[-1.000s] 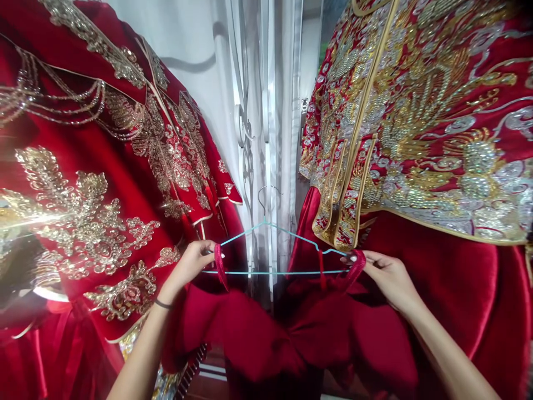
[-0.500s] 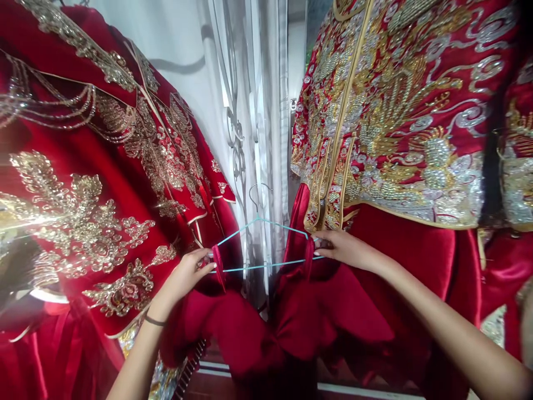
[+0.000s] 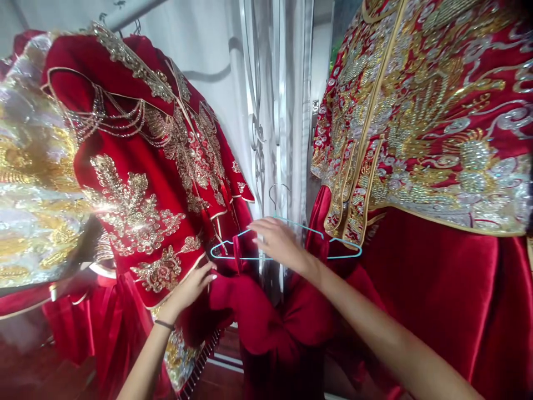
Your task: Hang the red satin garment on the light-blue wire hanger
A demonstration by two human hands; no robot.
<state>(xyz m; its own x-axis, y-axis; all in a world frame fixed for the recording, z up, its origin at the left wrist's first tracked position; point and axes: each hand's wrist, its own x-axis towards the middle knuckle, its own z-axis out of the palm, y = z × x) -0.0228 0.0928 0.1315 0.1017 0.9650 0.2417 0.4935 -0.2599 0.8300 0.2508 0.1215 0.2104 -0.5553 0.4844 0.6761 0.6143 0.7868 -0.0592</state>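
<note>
A deep-red dress (image 3: 266, 319) hangs by its straps on a thin light-blue hanger (image 3: 345, 256) with a metal hook. My left hand (image 3: 191, 289) is at the upper left edge of the dress, thumb and fingers closed on the cloth. In front of the middle of the hanger, my right hand (image 3: 277, 241) points left, fingers outstretched and somewhat apart, holding nothing that shows. It hides part of the hanger's upper arm and bar. The left strap (image 3: 237, 253) loops over the hanger just left of my right fingertips.
A red jacket with beaded gold embroidery (image 3: 162, 144) hangs on the left. Close on the right is a densely embroidered red and gold jacket (image 3: 416, 122) above a red velvet skirt (image 3: 437, 289). White hangers (image 3: 258, 139) hang before a pale curtain (image 3: 208, 55) at the back.
My right hand has left the right strap and moved left across the hanger. My left hand has dropped from the left strap to the dress's edge. The view has shifted left.
</note>
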